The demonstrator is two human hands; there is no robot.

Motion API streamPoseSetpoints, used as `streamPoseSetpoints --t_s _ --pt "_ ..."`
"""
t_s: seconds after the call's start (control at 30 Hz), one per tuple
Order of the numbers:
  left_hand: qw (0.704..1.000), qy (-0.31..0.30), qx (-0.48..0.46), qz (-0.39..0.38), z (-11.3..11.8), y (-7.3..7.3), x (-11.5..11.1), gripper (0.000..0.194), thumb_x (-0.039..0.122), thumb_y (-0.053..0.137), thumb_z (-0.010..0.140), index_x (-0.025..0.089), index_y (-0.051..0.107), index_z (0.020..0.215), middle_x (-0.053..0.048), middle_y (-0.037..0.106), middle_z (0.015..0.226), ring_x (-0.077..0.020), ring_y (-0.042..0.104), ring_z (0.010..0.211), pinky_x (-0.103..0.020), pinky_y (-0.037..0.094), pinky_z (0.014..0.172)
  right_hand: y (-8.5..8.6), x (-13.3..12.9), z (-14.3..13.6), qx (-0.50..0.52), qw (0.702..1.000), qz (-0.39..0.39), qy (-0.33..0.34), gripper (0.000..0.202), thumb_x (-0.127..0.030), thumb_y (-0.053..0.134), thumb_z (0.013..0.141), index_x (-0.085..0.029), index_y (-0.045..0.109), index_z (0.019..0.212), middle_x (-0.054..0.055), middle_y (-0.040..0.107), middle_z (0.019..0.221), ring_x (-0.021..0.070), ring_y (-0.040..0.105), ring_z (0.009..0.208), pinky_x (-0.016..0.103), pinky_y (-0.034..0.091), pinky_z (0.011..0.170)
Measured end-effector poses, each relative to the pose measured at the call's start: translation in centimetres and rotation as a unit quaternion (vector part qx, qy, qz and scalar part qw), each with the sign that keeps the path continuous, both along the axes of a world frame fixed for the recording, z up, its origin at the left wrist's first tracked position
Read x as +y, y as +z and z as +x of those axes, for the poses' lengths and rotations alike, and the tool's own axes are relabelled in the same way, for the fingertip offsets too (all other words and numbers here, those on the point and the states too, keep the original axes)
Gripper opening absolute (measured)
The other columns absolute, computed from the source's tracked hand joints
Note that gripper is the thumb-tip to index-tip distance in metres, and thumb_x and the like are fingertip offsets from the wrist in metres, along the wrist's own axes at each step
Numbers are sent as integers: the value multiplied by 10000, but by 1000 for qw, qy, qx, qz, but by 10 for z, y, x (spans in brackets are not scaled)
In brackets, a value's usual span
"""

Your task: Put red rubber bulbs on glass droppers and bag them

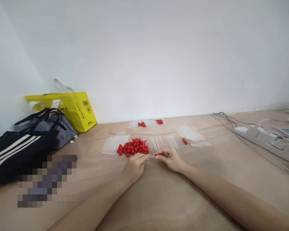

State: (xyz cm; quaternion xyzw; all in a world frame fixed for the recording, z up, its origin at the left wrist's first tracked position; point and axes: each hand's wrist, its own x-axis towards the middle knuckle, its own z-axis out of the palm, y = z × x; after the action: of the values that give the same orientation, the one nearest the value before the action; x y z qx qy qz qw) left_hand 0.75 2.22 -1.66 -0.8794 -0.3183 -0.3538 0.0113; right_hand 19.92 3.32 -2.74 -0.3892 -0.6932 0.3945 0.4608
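Note:
My left hand [135,165] pinches a thin clear glass tube [152,157] whose right end points at my right hand. Between the thumb and fingers of my right hand [171,158] is a red rubber dropper bulb [160,154], at that end of the tube. I cannot tell how far the tube sits inside the bulb. Just beyond my left hand lies a heap of red rubber bulbs [135,147]. A row of clear glass tubes [165,143] stretches to the right of the heap. One loose red bulb [185,141] rests at the row's right end.
Clear plastic bags [110,144] lie left of the heap, and more bags [190,133] to the right. Two small red clusters [142,124] sit near the wall. Handbags and a yellow bag [84,109] stand left; a power strip [267,141] with cables lies right.

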Motion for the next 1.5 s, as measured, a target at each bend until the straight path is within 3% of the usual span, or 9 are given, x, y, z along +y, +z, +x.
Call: streamPoseSetpoints --t_s 0.23,0.43,0.67,0.83,1.07,1.23,1.5 --pt "999 -10 -18 35 2 -2 0 235 154 399 844 158 622 919 -56 666 779 -152 606 694 -263 493 622 1 -2 1 -9 1000 28 -5 180 -349 622 670 -208 682 765 23 677 764 155 599 701 290 461 681" --pt "998 -13 1 62 4 -3 1 258 96 384 825 157 613 927 -46 667 769 -152 597 685 -265 488 614 3 -5 1 -72 987 144 -26 120 -303 589 721 -228 678 754 10 662 688 136 579 633 272 440 630" --pt "996 -7 12 87 8 -5 2 275 102 358 838 137 605 952 -54 666 783 -152 581 683 -270 472 623 2 -5 2 -166 934 310 -61 115 -243 532 788 -227 642 758 -12 646 662 114 559 636 326 343 771" --pt "980 28 60 188 7 0 1 262 106 366 856 157 606 949 -29 672 768 -152 570 655 -305 415 608 1 -5 11 -239 893 367 -103 159 -306 563 773 -228 618 901 4 656 706 157 549 777 404 219 891" --pt "959 69 91 259 7 8 -2 182 158 448 849 188 618 906 -10 682 782 -172 579 749 -393 377 810 4 -10 15 -286 845 434 -125 136 -284 499 815 -243 627 838 -20 638 654 135 529 777 419 145 933" --pt "957 56 90 269 8 6 0 178 153 438 858 164 616 871 -14 688 773 -189 596 852 -461 326 932 3 -11 14 -295 814 480 -143 131 -273 505 806 -225 618 854 -14 639 646 139 528 774 440 130 950" --pt "959 29 80 270 10 5 1 191 116 413 854 141 601 828 -58 677 915 -211 566 996 -514 251 999 2 -12 7 -295 798 504 -147 132 -223 478 817 -205 601 770 -14 636 631 141 547 804 482 75 985"
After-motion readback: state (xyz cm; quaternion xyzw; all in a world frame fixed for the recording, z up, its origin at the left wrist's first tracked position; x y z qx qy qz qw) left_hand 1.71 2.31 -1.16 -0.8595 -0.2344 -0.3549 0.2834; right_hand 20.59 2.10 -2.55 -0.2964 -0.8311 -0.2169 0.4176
